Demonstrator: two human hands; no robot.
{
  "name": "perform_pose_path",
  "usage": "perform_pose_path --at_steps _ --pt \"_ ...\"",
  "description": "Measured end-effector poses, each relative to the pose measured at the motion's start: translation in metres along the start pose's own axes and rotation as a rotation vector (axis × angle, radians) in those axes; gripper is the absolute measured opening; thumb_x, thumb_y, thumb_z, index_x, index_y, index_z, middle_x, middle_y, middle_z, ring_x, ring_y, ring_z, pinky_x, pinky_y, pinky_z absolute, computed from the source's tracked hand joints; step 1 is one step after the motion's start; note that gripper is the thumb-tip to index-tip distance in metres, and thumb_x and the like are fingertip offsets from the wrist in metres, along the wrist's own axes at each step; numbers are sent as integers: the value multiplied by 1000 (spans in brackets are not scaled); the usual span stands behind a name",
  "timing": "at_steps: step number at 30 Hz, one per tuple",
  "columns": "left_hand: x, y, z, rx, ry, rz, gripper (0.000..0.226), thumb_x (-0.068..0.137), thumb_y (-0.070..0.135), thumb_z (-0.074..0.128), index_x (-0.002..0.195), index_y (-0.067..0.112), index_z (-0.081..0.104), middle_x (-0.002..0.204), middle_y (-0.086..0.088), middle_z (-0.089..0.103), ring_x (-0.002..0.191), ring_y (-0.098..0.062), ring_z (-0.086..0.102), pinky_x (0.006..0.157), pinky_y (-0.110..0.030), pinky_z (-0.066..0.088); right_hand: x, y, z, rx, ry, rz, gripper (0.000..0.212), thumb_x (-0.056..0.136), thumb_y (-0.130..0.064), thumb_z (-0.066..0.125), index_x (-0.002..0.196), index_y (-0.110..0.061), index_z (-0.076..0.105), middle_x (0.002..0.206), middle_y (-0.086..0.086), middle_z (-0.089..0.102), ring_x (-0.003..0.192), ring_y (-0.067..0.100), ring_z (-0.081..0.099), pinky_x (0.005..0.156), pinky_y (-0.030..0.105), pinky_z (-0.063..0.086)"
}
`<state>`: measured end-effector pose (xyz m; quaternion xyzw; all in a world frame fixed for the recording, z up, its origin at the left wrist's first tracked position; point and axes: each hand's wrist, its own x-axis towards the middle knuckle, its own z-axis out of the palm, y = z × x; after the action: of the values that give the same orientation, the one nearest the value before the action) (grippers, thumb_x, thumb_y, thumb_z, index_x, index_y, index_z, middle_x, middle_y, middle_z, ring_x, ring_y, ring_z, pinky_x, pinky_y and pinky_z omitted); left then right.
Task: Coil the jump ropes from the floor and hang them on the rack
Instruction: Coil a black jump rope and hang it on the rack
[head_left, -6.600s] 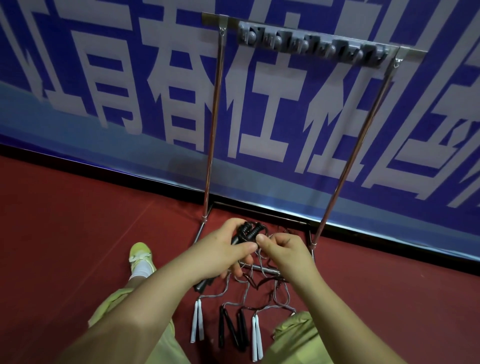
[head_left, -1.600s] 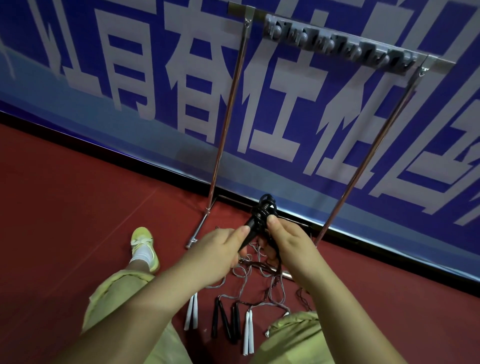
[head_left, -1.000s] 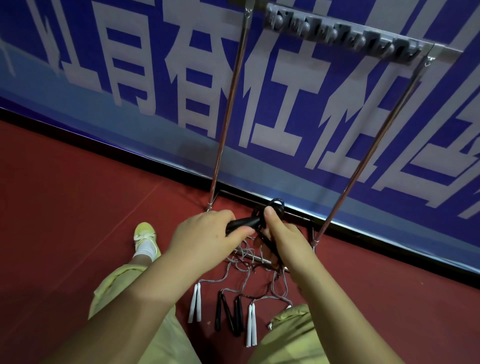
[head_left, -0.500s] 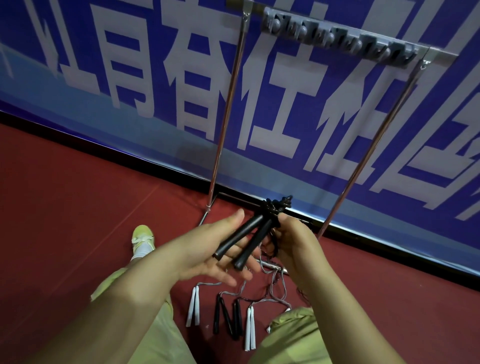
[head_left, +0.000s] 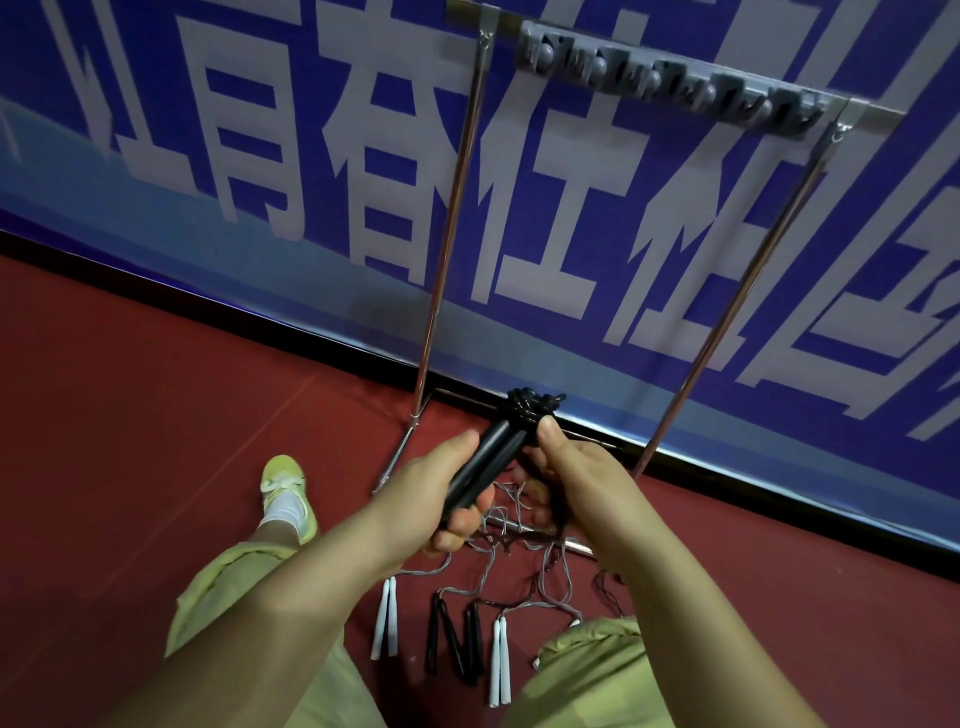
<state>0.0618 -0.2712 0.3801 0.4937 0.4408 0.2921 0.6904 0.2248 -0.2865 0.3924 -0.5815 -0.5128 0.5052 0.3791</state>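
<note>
left hand grips black jump rope | right hand pinches coil

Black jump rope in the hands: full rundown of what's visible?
The black jump rope has two smooth, matte, plastic-looking handles lying side by side, tilted up toward the wall. Its cord is bunched in a tight wad at their top end. The left hand grips the handles low down; the right hand pinches near the wad. It is held clear of the floor.

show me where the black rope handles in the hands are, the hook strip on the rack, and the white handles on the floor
black rope handles (head_left: 480, 467): head view, mid-shaft of the pair gripped by the left hand
hook strip (head_left: 670, 83): head view, middle of the grey row of hooks
white handles (head_left: 385, 618): head view, middle of the left pair
</note>
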Motion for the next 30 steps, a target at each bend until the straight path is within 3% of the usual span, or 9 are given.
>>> perform_pose_path --at_steps 3,7,9,12,16,19,23,26,30 --pt "2 -1 -2 62 21 13 48 98 41 29 68 10 51 43 4 36 36 -9 27 41 -21 20 1 -1 3 -324 123 -35 65 84 -69 29 61 -11 46 50 0 40 45 14 32 51 26 27" --pt "5 1 -3 66 73 79 47 101 37 34 68 8 51 44 5 41 35 -6 31 38 -18 25 2 2 7 -380 209 -100 62 90 -61 31 55 -10 42 46 -3 38 41 9 30 47 26 26" --pt "10 -2 -10 238 144 132 48 97 46 39 67 12 55 47 6 43 41 -10 36 49 -24 31 2 5 8 -308 210 -94 66 92 -57 35 65 0 56 50 2 47 44 13 39 47 26 31" --pt "15 -5 -22 549 262 177 45 96 47 37 67 21 58 54 9 50 53 -13 47 61 -29 36 0 6 7 -117 152 -37 53 97 -50 39 73 -8 63 60 8 60 50 20 48 48 27 36" --pt "10 -3 -22 746 318 196 40 93 49 40 78 18 60 65 6 53 65 -15 53 62 -31 38 -1 1 6 88 110 35 51 92 -56 41 95 -11 66 68 5 66 49 15 50 48 26 36" --pt "6 1 -15 837 352 211 29 92 50 44 83 26 57 70 8 55 69 -8 54 59 -29 37 0 0 10 94 123 40 65 72 -70 50 91 -9 64 66 2 67 50 15 53 49 26 38" --pt "5 3 -13 804 300 199 11 91 42 53 89 31 52 79 9 52 70 -4 50 60 -26 37 1 -1 15 37 246 31 50 82 -59 57 80 -10 63 55 -4 64 49 14 53 50 27 38" --pt "5 -2 -14 801 289 205 13 90 40 57 86 33 47 81 9 50 70 -5 49 59 -25 36 2 -1 19 -59 279 -1 48 91 -52 52 74 -9 62 54 -3 60 44 9 48 48 24 37" --pt "7 -5 -22 601 223 193 16 84 40 66 81 29 55 64 12 55 58 -4 50 56 -25 35 1 4 20 17 241 -53 44 94 -46 49 81 -5 61 59 -1 57 49 11 46 49 23 36"
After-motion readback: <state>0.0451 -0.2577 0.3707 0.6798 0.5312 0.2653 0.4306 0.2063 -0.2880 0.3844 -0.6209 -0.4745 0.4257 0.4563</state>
